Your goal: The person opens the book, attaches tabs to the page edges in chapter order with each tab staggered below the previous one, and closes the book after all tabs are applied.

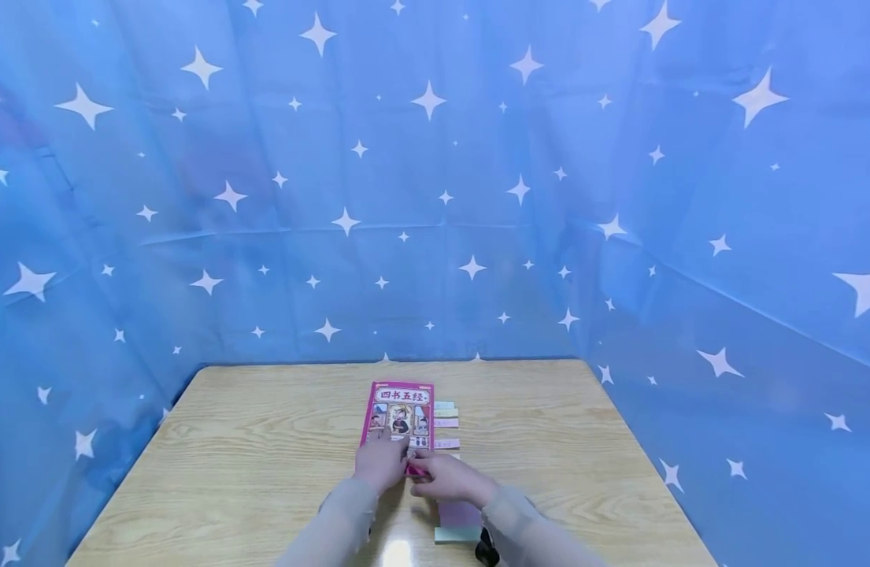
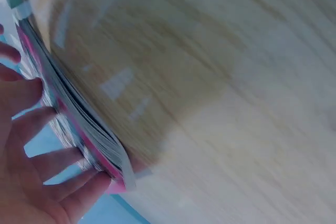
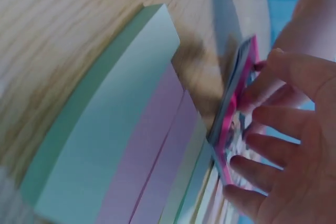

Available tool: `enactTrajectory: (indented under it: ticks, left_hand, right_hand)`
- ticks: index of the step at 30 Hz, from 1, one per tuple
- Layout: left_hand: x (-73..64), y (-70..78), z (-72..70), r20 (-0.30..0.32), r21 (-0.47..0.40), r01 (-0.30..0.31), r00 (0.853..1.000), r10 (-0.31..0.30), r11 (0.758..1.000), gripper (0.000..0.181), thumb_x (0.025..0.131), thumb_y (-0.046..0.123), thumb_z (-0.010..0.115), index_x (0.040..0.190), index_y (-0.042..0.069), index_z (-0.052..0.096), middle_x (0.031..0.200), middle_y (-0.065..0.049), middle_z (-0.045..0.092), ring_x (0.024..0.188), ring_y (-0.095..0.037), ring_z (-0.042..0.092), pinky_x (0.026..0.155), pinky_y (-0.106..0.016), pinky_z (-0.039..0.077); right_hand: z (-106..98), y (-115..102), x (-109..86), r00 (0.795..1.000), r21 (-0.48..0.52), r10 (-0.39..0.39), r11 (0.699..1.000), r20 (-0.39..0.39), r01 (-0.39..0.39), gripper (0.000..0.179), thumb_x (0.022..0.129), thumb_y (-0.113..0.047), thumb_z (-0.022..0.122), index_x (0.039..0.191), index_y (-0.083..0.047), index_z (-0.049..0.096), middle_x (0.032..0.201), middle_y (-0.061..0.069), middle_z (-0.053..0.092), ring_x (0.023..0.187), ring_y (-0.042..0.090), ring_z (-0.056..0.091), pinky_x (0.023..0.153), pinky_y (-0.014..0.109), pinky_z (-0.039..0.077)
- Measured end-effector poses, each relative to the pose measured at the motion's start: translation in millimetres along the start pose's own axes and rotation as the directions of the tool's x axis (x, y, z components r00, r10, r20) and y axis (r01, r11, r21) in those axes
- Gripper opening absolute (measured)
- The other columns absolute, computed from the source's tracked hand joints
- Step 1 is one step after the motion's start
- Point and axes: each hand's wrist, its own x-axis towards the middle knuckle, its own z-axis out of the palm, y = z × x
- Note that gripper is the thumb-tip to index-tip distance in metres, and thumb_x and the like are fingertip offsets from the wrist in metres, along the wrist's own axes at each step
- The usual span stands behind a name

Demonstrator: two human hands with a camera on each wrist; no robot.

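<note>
A pink-bordered book (image 1: 399, 398) with Chinese title characters and cartoon figures lies face up on the wooden table. My left hand (image 1: 381, 461) rests on the lower left of its cover, and in the left wrist view the fingers (image 2: 58, 163) are spread over the cover beside the page edges. At the near right corner is my right hand (image 1: 452, 476). Its fingertips lie along the pink edge in the right wrist view, with the thumb (image 3: 302, 72) apart from the fingers. Overlapping pastel papers (image 3: 134, 129), mint, lilac and cream, run along the book's right side.
The wooden table (image 1: 264, 441) carries the book and papers. A mint paper edge (image 1: 457, 535) lies nearest me, and a small black object (image 1: 486, 551) shows by my right sleeve. Blue curtains (image 1: 435, 236) with white stars surround the table's back and sides.
</note>
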Motion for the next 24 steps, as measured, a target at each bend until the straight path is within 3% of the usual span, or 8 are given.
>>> enactTrajectory:
  ticks: [7, 10, 14, 20, 24]
  left_hand:
    - [-5.2, -12.5, -1.9, 0.041, -0.061, 0.013, 0.999, -0.010, 0.998, 0.040, 0.093, 0.027, 0.061, 0.132, 0.022, 0.061, 0.143, -0.026, 0.043, 0.130, -0.055, 0.034, 0.081, -0.059, 0.052]
    - [-8.3, -17.2, -2.8, 0.039, -0.057, 0.028, 0.999, -0.025, 0.998, 0.040, 0.094, 0.028, 0.061, 0.133, 0.022, 0.061, 0.143, -0.025, 0.044, 0.130, -0.055, 0.033, 0.080, -0.058, 0.053]
    - [-12.5, -23.2, -2.5, 0.034, -0.030, 0.037, 0.999, -0.036, 0.999, 0.041, 0.093, 0.031, 0.062, 0.134, 0.023, 0.060, 0.143, -0.024, 0.045, 0.129, -0.055, 0.036, 0.068, -0.050, 0.055]
    - [-16.1, -28.8, -2.1, 0.039, -0.023, 0.049, 0.998, -0.048, 0.999, 0.043, 0.093, 0.033, 0.062, 0.134, 0.024, 0.060, 0.145, -0.022, 0.044, 0.129, -0.053, 0.038, 0.060, -0.043, 0.053]
    - [-16.7, -32.8, -4.9, 0.013, 0.006, 0.044, 0.999, -0.044, 0.999, 0.043, 0.091, 0.036, 0.064, 0.132, 0.025, 0.062, 0.143, -0.019, 0.047, 0.129, -0.049, 0.040, 0.070, -0.048, 0.054]
  right_hand:
    - [8.4, -9.2, 10.3, 0.997, -0.112, 0.053, 0.992, 0.046, -0.048, 0.062, 0.086, -0.033, 0.069, 0.136, 0.000, 0.053, 0.147, 0.022, 0.040, 0.126, 0.034, 0.049, 0.106, 0.038, 0.041]
    - [13.1, -12.6, 14.3, 0.997, -0.152, 0.057, 0.987, 0.049, -0.049, 0.060, 0.085, -0.035, 0.070, 0.134, -0.002, 0.056, 0.146, 0.021, 0.042, 0.129, 0.033, 0.047, 0.106, 0.036, 0.040]
    - [18.7, -15.2, 19.5, 0.997, -0.181, 0.057, 0.982, 0.049, -0.048, 0.059, 0.086, -0.038, 0.069, 0.133, -0.005, 0.058, 0.146, 0.019, 0.043, 0.130, 0.031, 0.046, 0.106, 0.035, 0.039]
    - [23.8, -16.6, 23.4, 0.996, -0.172, 0.071, 0.983, 0.046, -0.062, 0.058, 0.086, -0.040, 0.068, 0.134, -0.008, 0.058, 0.147, 0.016, 0.043, 0.132, 0.029, 0.045, 0.107, 0.035, 0.038]
    - [23.3, -14.5, 23.2, 0.999, -0.119, 0.046, 0.992, 0.014, -0.044, 0.053, 0.088, -0.035, 0.068, 0.132, -0.007, 0.059, 0.145, 0.016, 0.046, 0.128, 0.031, 0.049, 0.106, 0.038, 0.040]
